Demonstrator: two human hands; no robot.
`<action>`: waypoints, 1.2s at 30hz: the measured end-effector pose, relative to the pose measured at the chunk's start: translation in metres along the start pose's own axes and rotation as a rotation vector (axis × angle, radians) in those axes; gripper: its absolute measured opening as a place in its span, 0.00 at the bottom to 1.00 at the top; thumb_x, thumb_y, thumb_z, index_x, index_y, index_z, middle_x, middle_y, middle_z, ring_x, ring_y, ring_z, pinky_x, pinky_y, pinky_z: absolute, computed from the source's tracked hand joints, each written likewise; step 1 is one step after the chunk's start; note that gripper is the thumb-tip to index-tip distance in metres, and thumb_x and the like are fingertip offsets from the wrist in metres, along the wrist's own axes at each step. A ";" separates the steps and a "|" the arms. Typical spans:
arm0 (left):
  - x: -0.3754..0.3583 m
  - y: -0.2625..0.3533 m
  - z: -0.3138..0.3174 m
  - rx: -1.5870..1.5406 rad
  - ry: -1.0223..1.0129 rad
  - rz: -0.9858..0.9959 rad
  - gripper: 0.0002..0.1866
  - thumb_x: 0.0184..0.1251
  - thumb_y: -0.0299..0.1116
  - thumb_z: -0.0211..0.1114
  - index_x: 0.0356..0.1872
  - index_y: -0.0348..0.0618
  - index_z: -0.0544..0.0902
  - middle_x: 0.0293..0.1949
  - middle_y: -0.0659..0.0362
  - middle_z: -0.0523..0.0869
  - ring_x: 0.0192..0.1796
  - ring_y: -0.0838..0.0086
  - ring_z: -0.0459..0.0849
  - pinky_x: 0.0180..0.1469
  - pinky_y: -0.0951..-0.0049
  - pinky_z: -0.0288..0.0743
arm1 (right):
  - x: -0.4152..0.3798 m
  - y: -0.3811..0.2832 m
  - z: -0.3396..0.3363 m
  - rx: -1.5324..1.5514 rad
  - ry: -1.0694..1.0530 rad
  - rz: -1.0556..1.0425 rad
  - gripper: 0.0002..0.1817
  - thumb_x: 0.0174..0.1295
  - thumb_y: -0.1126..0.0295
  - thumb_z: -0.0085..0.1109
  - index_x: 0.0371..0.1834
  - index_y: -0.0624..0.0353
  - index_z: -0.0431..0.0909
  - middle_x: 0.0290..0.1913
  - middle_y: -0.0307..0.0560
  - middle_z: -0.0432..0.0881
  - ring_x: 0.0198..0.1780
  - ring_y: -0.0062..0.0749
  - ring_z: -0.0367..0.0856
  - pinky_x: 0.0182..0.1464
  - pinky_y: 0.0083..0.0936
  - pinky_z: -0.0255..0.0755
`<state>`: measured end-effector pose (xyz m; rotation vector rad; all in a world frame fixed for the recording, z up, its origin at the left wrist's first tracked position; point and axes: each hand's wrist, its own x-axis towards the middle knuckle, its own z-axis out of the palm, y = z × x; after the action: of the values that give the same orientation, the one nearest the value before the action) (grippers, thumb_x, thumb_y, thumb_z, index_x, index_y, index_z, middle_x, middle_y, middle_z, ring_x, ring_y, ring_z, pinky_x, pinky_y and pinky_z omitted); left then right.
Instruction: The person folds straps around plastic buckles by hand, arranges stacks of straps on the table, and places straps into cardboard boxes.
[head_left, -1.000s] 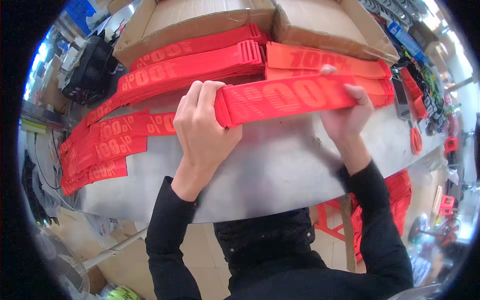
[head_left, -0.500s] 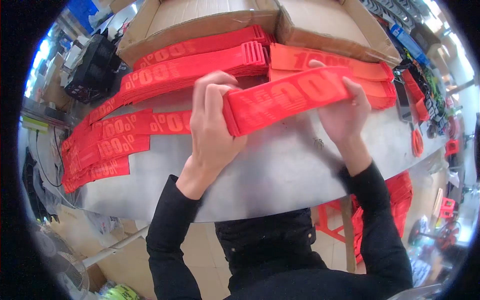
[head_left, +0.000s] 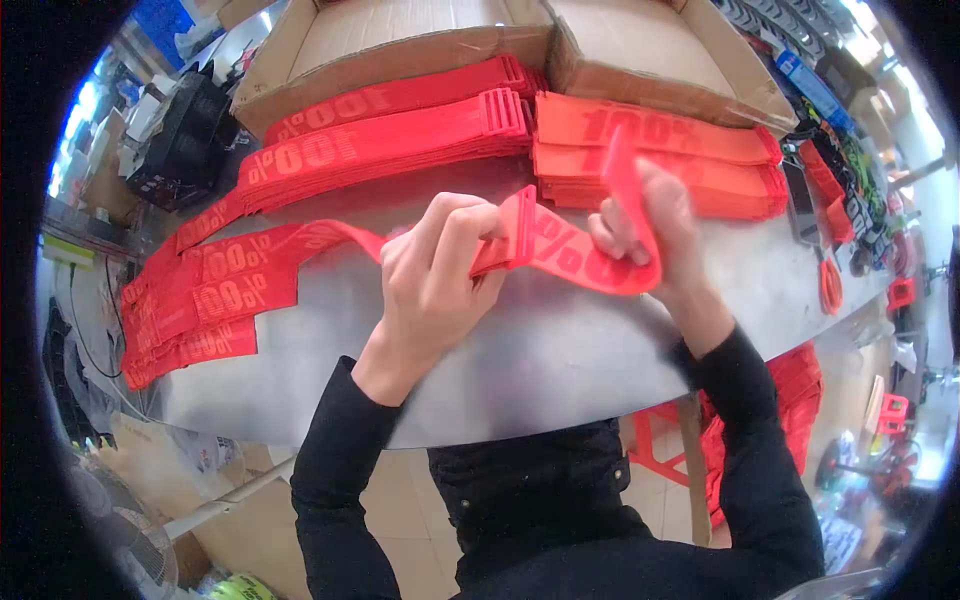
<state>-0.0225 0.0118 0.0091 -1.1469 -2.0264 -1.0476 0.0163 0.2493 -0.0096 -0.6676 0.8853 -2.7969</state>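
A red strap point(head_left: 565, 258) printed with "100%" stretches between my hands above the metal table. My left hand point(head_left: 432, 275) is closed on it beside the slider buckle point(head_left: 525, 228), and a red length runs left from that hand to the overlapping straps point(head_left: 235, 285) on the table. Wrapped round the other part is my right hand point(head_left: 665, 225), where the strap curves into a loop and its end points upward. Behind my hands lie a stack of red straps with buckles point(head_left: 390, 145) and a stack of orange-red straps point(head_left: 655, 160).
Two open cardboard boxes point(head_left: 420, 62) stand at the back of the metal table point(head_left: 540, 370). Orange-handled scissors point(head_left: 830, 285) lie at the right beside small red pieces. A black box-shaped object point(head_left: 180, 135) sits at the far left. More red straps point(head_left: 795, 400) hang below the right edge.
The strap was a flat folded band held level between both hands. Now it is opened out, its end bent up in my right hand, with a length trailing left from my left hand.
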 end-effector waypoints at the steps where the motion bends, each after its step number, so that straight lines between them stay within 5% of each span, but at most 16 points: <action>1: 0.001 0.002 0.001 -0.014 0.050 -0.018 0.17 0.45 0.14 0.72 0.35 0.40 0.77 0.35 0.54 0.81 0.28 0.68 0.81 0.27 0.72 0.73 | -0.002 0.003 0.006 -0.142 0.072 0.025 0.11 0.75 0.65 0.58 0.48 0.63 0.81 0.35 0.40 0.86 0.34 0.21 0.84 0.41 0.20 0.77; 3: 0.000 0.004 0.002 -0.031 0.094 -0.040 0.15 0.45 0.14 0.73 0.32 0.39 0.78 0.35 0.55 0.82 0.27 0.70 0.81 0.26 0.74 0.72 | -0.006 0.009 0.015 -0.421 0.219 0.079 0.09 0.72 0.68 0.63 0.44 0.64 0.82 0.35 0.38 0.86 0.35 0.16 0.82 0.39 0.17 0.74; 11: -0.004 0.004 0.001 0.001 0.103 0.029 0.13 0.46 0.12 0.72 0.27 0.38 0.76 0.30 0.56 0.79 0.23 0.67 0.79 0.22 0.72 0.70 | -0.006 0.016 0.027 -0.416 0.169 0.402 0.07 0.67 0.71 0.69 0.40 0.64 0.84 0.37 0.36 0.86 0.37 0.13 0.81 0.41 0.14 0.73; 23: 0.002 0.002 0.000 -0.002 0.066 0.174 0.12 0.49 0.12 0.72 0.25 0.37 0.77 0.27 0.56 0.78 0.22 0.69 0.79 0.23 0.71 0.71 | -0.006 0.020 0.016 -0.296 0.226 0.352 0.08 0.70 0.68 0.65 0.40 0.63 0.83 0.36 0.37 0.86 0.37 0.14 0.81 0.43 0.16 0.74; 31: 0.000 0.007 0.002 0.049 0.155 0.020 0.11 0.51 0.14 0.72 0.24 0.37 0.77 0.26 0.57 0.79 0.23 0.69 0.80 0.24 0.72 0.73 | -0.006 0.017 0.018 -0.322 0.145 0.416 0.07 0.71 0.70 0.63 0.40 0.64 0.82 0.36 0.37 0.85 0.37 0.14 0.80 0.43 0.16 0.74; 36: 0.003 0.005 0.000 -0.018 0.085 0.150 0.11 0.51 0.13 0.71 0.24 0.38 0.78 0.26 0.58 0.79 0.23 0.70 0.80 0.23 0.72 0.73 | -0.006 0.019 0.018 -0.295 0.192 0.386 0.07 0.72 0.70 0.63 0.41 0.63 0.81 0.37 0.37 0.85 0.37 0.14 0.80 0.42 0.15 0.73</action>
<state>-0.0194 0.0152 0.0130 -1.2224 -1.8389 -1.0234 0.0294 0.2260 -0.0091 -0.2241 1.3198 -2.4339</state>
